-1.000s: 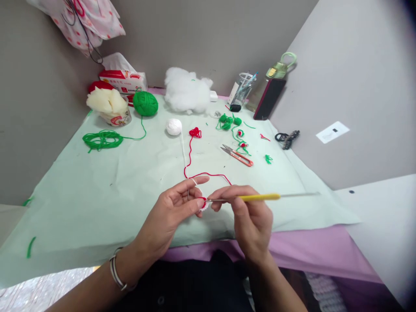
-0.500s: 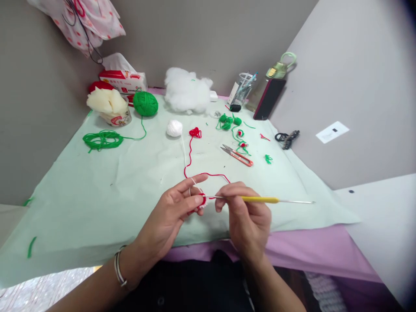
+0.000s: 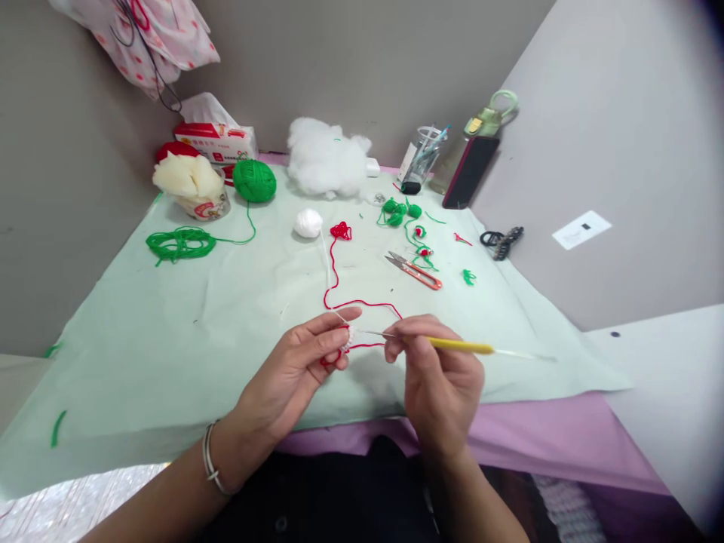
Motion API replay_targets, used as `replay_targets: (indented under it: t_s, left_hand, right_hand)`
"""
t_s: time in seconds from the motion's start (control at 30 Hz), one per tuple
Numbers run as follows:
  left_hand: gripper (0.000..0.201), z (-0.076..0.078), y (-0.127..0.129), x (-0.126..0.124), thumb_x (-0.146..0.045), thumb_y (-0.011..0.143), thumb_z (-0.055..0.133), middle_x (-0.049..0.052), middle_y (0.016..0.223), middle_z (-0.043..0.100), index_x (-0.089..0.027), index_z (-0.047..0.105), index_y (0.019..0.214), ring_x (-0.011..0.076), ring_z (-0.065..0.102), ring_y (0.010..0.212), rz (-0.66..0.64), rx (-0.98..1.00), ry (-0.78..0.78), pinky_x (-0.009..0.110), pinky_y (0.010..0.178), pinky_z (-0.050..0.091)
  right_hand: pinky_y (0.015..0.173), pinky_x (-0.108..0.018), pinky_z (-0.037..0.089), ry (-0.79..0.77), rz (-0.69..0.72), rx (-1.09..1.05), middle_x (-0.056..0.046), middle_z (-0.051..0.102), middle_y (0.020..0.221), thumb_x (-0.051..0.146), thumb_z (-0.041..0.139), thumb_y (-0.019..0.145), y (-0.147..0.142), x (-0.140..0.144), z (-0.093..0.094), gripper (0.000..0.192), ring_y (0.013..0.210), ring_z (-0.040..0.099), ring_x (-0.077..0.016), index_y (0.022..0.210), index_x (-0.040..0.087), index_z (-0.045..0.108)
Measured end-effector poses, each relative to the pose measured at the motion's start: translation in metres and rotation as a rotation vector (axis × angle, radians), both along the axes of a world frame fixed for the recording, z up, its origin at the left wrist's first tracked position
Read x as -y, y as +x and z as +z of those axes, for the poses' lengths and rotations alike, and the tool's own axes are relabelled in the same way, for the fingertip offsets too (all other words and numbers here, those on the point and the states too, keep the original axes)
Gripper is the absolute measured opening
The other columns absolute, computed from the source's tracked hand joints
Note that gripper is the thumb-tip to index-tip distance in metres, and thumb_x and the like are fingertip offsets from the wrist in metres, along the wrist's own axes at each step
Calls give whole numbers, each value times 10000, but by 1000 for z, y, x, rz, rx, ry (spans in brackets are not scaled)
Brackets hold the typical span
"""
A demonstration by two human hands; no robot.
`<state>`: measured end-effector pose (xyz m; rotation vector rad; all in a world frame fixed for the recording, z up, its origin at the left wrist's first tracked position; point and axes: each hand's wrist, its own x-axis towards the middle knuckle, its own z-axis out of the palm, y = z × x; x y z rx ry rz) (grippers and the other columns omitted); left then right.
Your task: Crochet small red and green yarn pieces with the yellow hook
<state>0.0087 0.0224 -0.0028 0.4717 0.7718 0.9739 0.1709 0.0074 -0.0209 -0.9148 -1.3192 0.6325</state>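
your left hand pinches a small crochet piece; your right hand pinches the crochet hook. the clear cup holds pens.

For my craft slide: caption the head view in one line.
Left hand pinches a small red-and-white crochet piece while the right hand works a yellow-handled hook over the green mat.

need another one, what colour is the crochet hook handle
Yellow handle on the crochet hook, head view.

A small white-and-red crochet piece meets the metal tip of a yellow-handled crochet hook, lying near-level.
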Motion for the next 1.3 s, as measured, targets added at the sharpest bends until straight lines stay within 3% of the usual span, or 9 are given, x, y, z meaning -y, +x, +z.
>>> replay_targets:
  t_s: [0.2,0.33,0.43,0.67,0.87,1.0,1.1,1.2,1.3]
  left_hand:
    - [302,0,2,6,-270,831,883,5,932,754,-273,832,1129,167,646,874,18,-244,262,284,851,518]
    - [70,-1,-4,3,-305,879,844,11,930,754,-257,820,924,209,650,931,75,-404,401,330,914,482]
    - [81,0,-8,-1,-272,884,838,-7,860,710,-258,794,817,194,615,888,115,-479,489,318,891,452]
    - [154,9,-7,-16,-300,809,895,-6,804,671,-213,780,755,164,581,818,89,-263,384,278,817,461]
    - [379,22,-16,-39,-456,675,985,-13,759,628,-184,727,733,133,568,738,-58,-36,253,262,767,513]
    - [372,25,-24,-57,-476,692,974,-21,723,621,-185,743,715,116,541,691,-88,-94,337,233,717,490]
    - [278,24,-26,-68,-378,723,971,-17,687,630,-175,783,692,112,520,685,-109,-165,434,213,687,442]
    - [190,22,-28,-75,-303,757,943,-8,728,649,-180,809,701,123,526,702,-130,-216,515,232,685,425]
    - [176,20,-30,-79,-298,774,920,-10,812,641,-194,806,691,121,514,697,-132,-237,564,251,681,417]
  right_hand:
    - [665,-303,590,-100,145,-118,-55,768,966,236,661,1016,-9,-5,-2,145,841,707,-185,1012,255,804]
    - [670,-304,575,-55,129,-29,-29,723,858,206,670,1007,-10,-3,4,162,765,670,-164,1029,262,820]
    - [664,-301,574,-17,131,6,-29,709,847,172,680,993,-10,-3,10,169,769,677,-166,1036,257,820]
    - [759,-315,582,35,65,53,-18,734,861,109,695,974,-18,-9,20,187,850,700,-174,1015,260,798]
    - [836,-296,596,104,138,181,-33,758,1060,62,681,962,-15,-20,35,344,970,719,-167,1202,299,750]
    - [804,-288,609,-58,153,118,-50,699,1211,156,702,970,-9,-34,42,342,911,704,-138,1276,309,696]
    - [758,-284,619,-235,348,137,-83,674,1337,235,742,950,-8,-41,44,520,893,717,-136,1438,311,577]
    - [728,-282,607,-221,334,238,-77,728,1227,248,722,963,-8,-44,43,503,801,706,-127,1443,271,573]
    - [715,-264,572,-19,191,365,-41,773,990,184,676,987,-5,-48,41,253,772,703,-134,1233,233,712]
